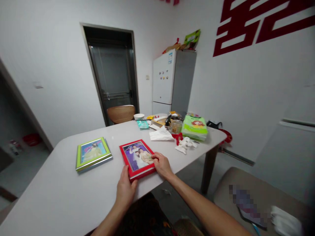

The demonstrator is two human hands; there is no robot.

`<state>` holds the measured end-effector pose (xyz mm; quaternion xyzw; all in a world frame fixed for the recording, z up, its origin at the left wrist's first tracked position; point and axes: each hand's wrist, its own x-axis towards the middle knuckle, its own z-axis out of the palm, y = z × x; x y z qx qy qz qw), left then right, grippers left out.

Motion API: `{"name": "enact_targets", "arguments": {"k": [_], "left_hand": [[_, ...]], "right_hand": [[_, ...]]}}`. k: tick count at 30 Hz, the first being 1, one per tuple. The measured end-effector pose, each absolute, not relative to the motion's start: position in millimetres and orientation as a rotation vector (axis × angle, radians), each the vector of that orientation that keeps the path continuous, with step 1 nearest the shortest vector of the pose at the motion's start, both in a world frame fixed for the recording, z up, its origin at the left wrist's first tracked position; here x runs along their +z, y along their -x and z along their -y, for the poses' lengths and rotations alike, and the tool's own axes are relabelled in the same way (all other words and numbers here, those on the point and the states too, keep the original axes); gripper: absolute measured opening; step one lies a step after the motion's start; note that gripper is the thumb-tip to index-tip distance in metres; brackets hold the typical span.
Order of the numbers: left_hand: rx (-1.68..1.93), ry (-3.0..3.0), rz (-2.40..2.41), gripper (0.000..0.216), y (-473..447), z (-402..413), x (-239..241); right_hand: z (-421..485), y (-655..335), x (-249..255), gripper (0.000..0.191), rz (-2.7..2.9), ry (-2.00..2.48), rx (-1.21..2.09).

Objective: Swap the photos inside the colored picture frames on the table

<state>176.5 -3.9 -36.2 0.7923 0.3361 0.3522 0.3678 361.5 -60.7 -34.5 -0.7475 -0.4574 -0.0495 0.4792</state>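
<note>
A red picture frame with a photo of people on a purple background lies near the table's front edge. My left hand grips its lower left corner, the fingers along the side and the thumb at the front edge. On the right side, my right hand holds the frame by its edge, fingers curled over the border. To the left, a green picture frame rests on top of a silver-edged one, which is mostly hidden beneath it.
The white table holds a green tissue pack, crumpled tissues, a clear jar and a white bowl toward the back right. A wooden chair stands behind it; a grey seat is at the right.
</note>
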Motion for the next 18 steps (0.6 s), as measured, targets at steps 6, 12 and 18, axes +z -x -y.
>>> {"name": "enact_targets", "arguments": {"k": [6,12,18], "left_hand": [[0.989,-1.984,-0.848,0.060,-177.9,2.5,-36.9],[1.088,-1.903,-0.976,0.054,-124.1,-25.2,-30.9],[1.267,-1.748,-1.257,0.050,-72.6,-99.7,-2.7]], "right_hand": [[54.2,-380.6,-32.7,0.029,1.215,1.838,-0.107],[37.1,-354.5,-16.7,0.032,1.373,1.848,-0.272],[-31.3,-257.1,4.3,0.037,1.909,1.717,-0.136]]}}
